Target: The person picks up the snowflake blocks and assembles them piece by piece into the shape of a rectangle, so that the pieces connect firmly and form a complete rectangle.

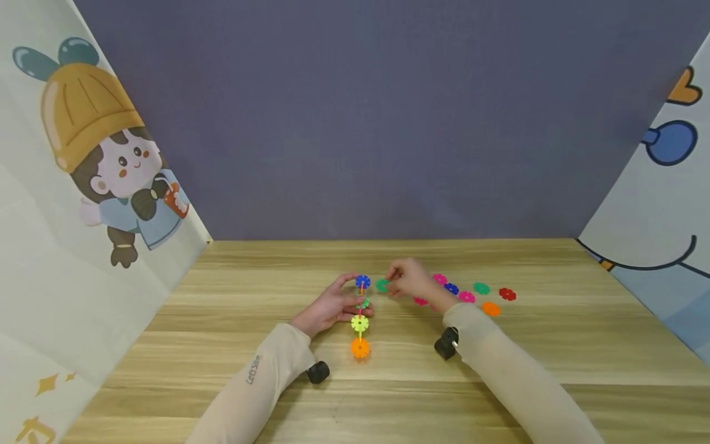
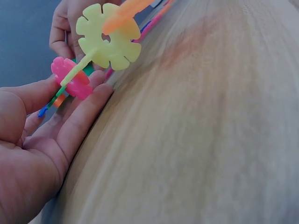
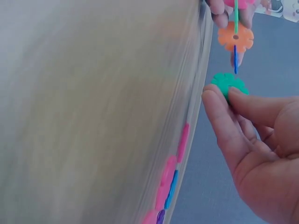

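Note:
My left hand [image 1: 333, 305] grips a chain of interlocking plastic flower discs by its middle. From the far end it runs from a blue disc [image 1: 363, 282] through edge-on pieces to a yellow disc [image 1: 359, 323] and an orange disc [image 1: 360, 348] nearest me. In the left wrist view a pink disc [image 2: 70, 77] sits between thumb and fingers. My right hand [image 1: 410, 277] pinches a single green disc [image 3: 226, 83] between thumb and fingertips, slightly right of the blue disc. A gap separates the green disc from the blue one in the right wrist view.
Loose discs lie on the wooden table [image 1: 222, 345] beside and beyond my right forearm: several pink ones, a blue disc [image 1: 452, 288], a green disc [image 1: 482, 288], a red disc [image 1: 507, 294] and an orange disc [image 1: 490, 309]. A dark panel [image 1: 355, 123] stands behind the table.

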`<state>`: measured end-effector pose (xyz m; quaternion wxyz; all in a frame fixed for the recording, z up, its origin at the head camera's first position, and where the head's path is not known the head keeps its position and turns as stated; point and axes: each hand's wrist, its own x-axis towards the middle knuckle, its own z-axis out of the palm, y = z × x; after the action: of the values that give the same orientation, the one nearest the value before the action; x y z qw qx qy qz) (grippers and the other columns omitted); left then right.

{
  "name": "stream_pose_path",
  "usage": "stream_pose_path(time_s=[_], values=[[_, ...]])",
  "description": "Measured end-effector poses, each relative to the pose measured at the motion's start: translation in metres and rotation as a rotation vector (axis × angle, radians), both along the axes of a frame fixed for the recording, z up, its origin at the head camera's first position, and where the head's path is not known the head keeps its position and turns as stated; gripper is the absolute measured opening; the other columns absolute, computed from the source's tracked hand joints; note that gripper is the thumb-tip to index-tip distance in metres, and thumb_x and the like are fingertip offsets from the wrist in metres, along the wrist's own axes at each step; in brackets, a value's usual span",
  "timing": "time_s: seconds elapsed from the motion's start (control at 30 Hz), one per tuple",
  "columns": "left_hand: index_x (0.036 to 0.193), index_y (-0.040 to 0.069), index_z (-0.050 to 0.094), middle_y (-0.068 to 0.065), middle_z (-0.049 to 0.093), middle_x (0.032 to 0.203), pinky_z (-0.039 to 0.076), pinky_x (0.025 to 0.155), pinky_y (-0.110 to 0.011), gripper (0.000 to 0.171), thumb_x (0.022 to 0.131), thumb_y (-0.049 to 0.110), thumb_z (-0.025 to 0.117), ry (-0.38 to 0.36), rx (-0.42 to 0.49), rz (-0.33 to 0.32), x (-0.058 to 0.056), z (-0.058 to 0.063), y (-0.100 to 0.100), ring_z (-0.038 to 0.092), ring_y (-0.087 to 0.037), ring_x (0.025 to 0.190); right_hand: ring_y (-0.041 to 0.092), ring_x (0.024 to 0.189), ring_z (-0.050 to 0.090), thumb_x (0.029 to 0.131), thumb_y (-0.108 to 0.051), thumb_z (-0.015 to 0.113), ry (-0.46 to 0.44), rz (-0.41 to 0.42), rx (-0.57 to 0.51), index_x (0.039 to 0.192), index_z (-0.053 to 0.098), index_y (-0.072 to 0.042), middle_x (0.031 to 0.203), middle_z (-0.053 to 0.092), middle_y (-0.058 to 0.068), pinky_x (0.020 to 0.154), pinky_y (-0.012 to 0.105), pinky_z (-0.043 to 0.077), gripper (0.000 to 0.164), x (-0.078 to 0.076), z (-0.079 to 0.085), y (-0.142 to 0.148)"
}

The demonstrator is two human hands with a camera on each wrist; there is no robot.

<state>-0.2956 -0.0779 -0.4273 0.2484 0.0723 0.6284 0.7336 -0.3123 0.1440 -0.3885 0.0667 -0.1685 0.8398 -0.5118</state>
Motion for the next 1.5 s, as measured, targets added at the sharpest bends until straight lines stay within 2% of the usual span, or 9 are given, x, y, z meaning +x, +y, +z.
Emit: stream_pose_path(time_s=[0.37,0.57,0.7,0.97,1.3,1.5], values=[[0.151,0.012,0.025,-0.017,0.074,0.092,0.062,0.068,-0.032,0.061,0.1,-0.002,0.056,-0.008,0.0,-0.02,0.001,0.0,0.005,0.073,-0.019,0.077,0.032,0.069,0.071,0.087,0.011,0.067,0.041,-0.001,0.071,0.085,0.063,0.011,0.077,0.066,0.015,0.063,0.036,0.062,0.004,0.0,0.002,-0.004],[0.15,0.011,0.024,-0.016,0.074,0.091,0.062,0.067,-0.031,0.06,0.1,-0.003,0.055,-0.002,0.015,-0.021,0.001,0.001,0.007,0.073,-0.019,0.077,0.029,0.07,0.071,0.085,0.011,0.069,0.058,-0.018,0.072,0.084,0.065,0.007,0.078,0.066,0.012,0.064,0.035,0.062,0.005,0.0,0.003,-0.001],[0.151,0.011,0.025,-0.017,0.074,0.093,0.062,0.067,-0.03,0.06,0.1,-0.002,0.055,0.002,0.009,-0.018,0.001,0.002,0.009,0.073,-0.018,0.077,0.03,0.071,0.071,0.085,0.01,0.07,0.042,-0.015,0.065,0.083,0.065,0.005,0.078,0.067,0.012,0.065,0.035,0.062,0.007,-0.001,0.005,-0.001],[0.15,0.01,0.025,-0.018,0.073,0.094,0.062,0.07,-0.032,0.059,0.1,-0.002,0.054,-0.008,0.024,-0.027,0.001,0.001,0.008,0.073,-0.02,0.079,0.033,0.072,0.072,0.083,0.014,0.07,-0.018,0.018,0.047,0.082,0.064,0.009,0.078,0.068,0.016,0.066,0.036,0.062,0.008,-0.001,0.009,-0.005],[0.153,0.009,0.023,-0.021,0.072,0.1,0.062,0.075,-0.035,0.06,0.101,-0.001,0.053,-0.006,0.034,-0.051,0.0,0.003,0.008,0.073,-0.021,0.082,0.031,0.072,0.072,0.084,0.015,0.067,0.018,0.059,0.074,0.082,0.064,0.009,0.078,0.067,0.015,0.065,0.036,0.062,0.007,-0.004,0.009,-0.002],[0.151,0.008,0.024,-0.02,0.072,0.099,0.061,0.078,-0.037,0.057,0.101,-0.002,0.052,0.005,0.027,-0.071,0.0,0.003,0.011,0.073,-0.022,0.085,0.034,0.073,0.072,0.082,0.017,0.069,-0.03,0.083,0.036,0.08,0.063,0.01,0.076,0.067,0.015,0.066,0.037,0.062,0.009,-0.006,0.01,0.001]])
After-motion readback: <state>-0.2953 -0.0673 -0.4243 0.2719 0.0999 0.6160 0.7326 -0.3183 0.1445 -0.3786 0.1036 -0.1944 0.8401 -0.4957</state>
